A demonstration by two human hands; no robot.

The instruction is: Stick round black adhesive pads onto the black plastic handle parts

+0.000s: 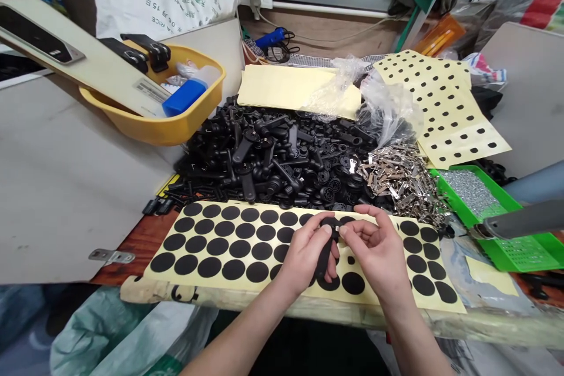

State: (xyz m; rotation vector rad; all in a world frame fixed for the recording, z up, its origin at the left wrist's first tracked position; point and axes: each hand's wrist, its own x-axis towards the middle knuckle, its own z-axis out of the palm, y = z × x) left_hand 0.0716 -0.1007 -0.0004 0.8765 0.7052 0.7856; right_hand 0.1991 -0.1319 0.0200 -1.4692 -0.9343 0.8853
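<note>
My left hand [306, 252] is closed around a black plastic handle-shaped part [324, 255], held tilted above the sticker sheet. The fingers of my right hand [374, 244] pinch a small metal clip [336, 228] against the upper end of that part. Below both hands lies a yellow sheet of round black stickers [218, 246], partly covered by them. Behind it spreads a heap of black plastic parts [268, 158]. To the right of the heap is a pile of small metal clips [400, 179].
A yellow basin [176, 126] holding a blue box [185, 97] stands at left. Another dotted yellow sheet [453, 111] and crumpled clear bags [388, 103] lie behind. At right, a green tray [497, 185] holds small silvery pieces, with a grey metal arm [529, 226] over it.
</note>
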